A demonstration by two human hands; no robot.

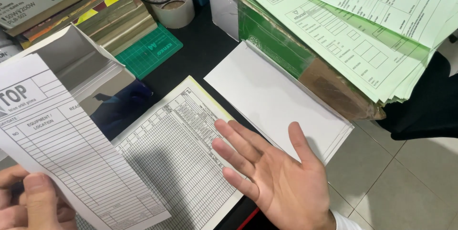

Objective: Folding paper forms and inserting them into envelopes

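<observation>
A white printed form sheet ruled into a table (62, 153) is pinched at its lower corner by the left hand (28, 201), thumb on top and fingers curled beneath, so that the page is lifted and tilted towards the camera, apparently to be read. The right hand (272, 173) is held open, palm up and fingers spread, gripping nothing; its fingertips hover over, or perhaps just touch, the edge of a white sheet printed with a fine grid (181, 163) that lies flat on the dark bench (200, 49) between the two hands. A yellow copy seems to lie under this sheet, since a yellow margin shows along its far edge.

Just beyond the right hand a blank white sheet (272, 96) lies flat, and above it a thick stack of pale green forms (353, 25) overhangs a brown cardboard piece. Beyond the left hand a small green cutting mat (152, 49), a roll of tape (172, 3) and some stacked boxes are seen.

The left hand is cut off by the lower frame edge, so its remaining fingers cannot be made out. The held sheet hides part of the bench behind it.
</observation>
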